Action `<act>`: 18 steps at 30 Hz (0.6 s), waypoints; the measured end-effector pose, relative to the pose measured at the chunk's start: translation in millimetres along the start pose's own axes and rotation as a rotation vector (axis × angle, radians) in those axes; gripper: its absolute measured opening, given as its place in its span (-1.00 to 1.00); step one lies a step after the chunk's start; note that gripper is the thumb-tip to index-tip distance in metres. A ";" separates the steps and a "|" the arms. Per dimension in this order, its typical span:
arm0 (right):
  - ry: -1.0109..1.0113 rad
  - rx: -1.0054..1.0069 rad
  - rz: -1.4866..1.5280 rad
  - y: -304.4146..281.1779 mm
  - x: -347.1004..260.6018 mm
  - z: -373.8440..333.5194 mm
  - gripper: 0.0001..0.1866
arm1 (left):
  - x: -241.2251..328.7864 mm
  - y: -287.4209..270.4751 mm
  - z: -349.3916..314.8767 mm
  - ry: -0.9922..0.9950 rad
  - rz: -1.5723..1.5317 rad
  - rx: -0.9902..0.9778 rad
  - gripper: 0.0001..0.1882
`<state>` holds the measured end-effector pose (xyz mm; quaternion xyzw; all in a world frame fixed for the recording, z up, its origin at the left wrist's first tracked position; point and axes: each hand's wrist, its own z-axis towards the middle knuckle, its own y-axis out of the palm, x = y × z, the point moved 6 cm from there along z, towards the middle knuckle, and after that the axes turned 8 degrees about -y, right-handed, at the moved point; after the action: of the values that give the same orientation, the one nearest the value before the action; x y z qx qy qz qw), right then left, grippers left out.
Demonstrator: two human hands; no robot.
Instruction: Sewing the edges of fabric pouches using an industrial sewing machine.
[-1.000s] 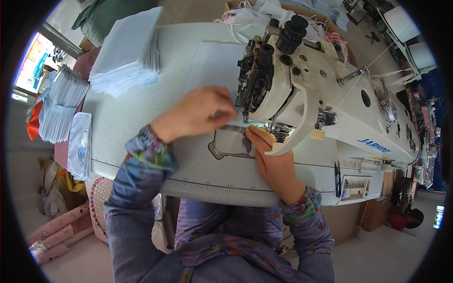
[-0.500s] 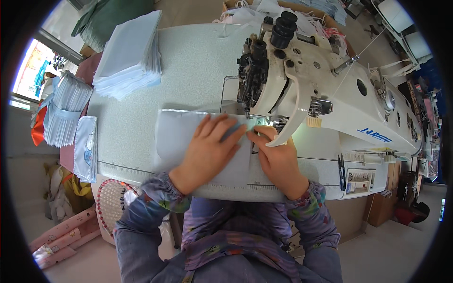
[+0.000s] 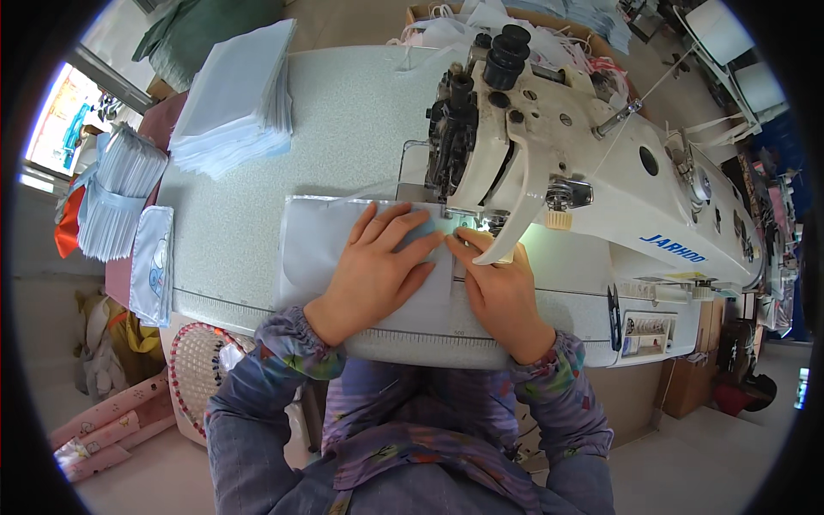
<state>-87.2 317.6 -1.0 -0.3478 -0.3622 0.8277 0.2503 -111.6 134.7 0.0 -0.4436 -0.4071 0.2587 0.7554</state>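
Note:
A pale grey-white fabric piece [image 3: 313, 257] lies flat on the sewing machine's bed, its right edge by the needle area. My left hand [image 3: 369, 279] rests on it with fingers stretched out, pressing it down. A light blue patch shows near those fingertips. Close to the presser foot [image 3: 464, 216], my right hand [image 3: 502, 292] has its index finger and thumb bent together at the fabric's right edge. A curved white lever of the sewing machine [image 3: 584, 154] hides some of its fingers. The needle tip cannot be made out.
A stack of white-blue fabric pieces [image 3: 232, 94] stands at the far left. Beside it are a tied bundle [image 3: 120, 197] and a folded printed piece [image 3: 152, 266]. Black thread snips [image 3: 614, 318] and a small parts tray [image 3: 648, 333] lie right. A woven basket [image 3: 196, 369] hangs below the left edge.
The whole view has shifted slightly. Both hands stay at the same fabric piece beside the presser foot, with only slight changes in the fingers.

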 end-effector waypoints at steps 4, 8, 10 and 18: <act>-0.031 0.004 0.060 0.8 3.0 -6.3 -0.49 | -10.1 0.0 -5.5 0.139 -0.197 -0.136 -0.66; -0.047 -0.002 0.050 -3.7 1.7 -5.8 -0.48 | -9.4 -9.4 -9.2 0.184 -0.252 -0.155 -0.65; -0.036 -0.013 0.039 -4.8 1.5 -2.4 -0.48 | -12.9 -9.9 -3.7 0.198 -0.252 -0.170 -0.61; -0.034 -0.040 0.035 -1.9 -1.5 4.8 -0.49 | -36.3 -9.9 28.6 0.256 -0.243 -0.188 -0.53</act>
<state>-89.6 315.7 3.5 -0.3450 -0.3768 0.8303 0.2226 -154.8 115.8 2.6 -0.4891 -0.3807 0.0682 0.7818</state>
